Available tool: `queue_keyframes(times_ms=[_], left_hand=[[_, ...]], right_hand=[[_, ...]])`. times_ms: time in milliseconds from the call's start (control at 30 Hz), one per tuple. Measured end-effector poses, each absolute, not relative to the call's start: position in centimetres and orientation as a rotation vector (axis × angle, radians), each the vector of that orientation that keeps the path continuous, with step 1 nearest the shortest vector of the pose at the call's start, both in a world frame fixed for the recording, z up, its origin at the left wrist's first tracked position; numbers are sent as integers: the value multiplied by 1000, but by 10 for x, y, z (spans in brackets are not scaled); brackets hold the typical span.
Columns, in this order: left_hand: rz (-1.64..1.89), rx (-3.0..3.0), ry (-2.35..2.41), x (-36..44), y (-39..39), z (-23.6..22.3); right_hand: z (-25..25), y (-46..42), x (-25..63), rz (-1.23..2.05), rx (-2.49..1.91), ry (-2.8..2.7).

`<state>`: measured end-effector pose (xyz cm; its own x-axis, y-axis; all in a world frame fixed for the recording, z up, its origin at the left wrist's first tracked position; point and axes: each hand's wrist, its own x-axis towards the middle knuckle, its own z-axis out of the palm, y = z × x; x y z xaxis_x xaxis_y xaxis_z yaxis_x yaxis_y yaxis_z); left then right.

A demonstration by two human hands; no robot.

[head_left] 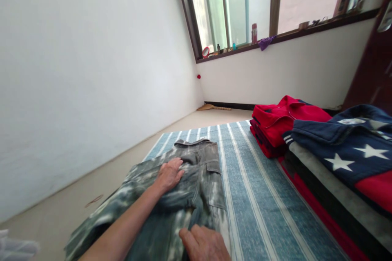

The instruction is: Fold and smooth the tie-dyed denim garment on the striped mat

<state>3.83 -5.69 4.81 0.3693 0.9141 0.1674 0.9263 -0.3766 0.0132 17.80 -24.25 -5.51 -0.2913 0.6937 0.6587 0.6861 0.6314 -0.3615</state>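
Observation:
A pair of grey-green camouflage trousers (206,179) lies on the striped blue cloth (251,187), its waistband at the far end and a flap pocket on the right side. My left hand (170,174) rests on the upper part of the trousers, palm down with the fingers stretched out. Closer to me, my right hand (205,244) is closed with bent fingers on the fabric of a leg, partly cut off by the bottom edge of the view. The near ends of the legs are out of view or behind my left forearm.
Folded red clothes (275,126) are stacked on the cloth's right side. Beside them is a taller pile topped by a navy garment with white stars (339,147). A white wall (92,69) stands on the left. Bottles and small things line the windowsill (241,51).

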Motion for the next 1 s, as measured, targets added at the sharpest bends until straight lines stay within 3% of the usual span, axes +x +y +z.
queue_keyframes(times_ms=[267,600,833,1000], left_hand=[[-260,-2435,-1710,-17,-120,49],[-243,-2609,-1545,-1,-195,42],[-621,-2704,-1603,49,-258,40],[-882,-2708,-2079,67,-315,47]], right_hand=[[-19,-265,201,214,-1093,-2120],[1,-277,216,288,-1128,-2180],[5,-278,223,301,-1136,-2209],[3,-278,225,295,-1157,-2223]])
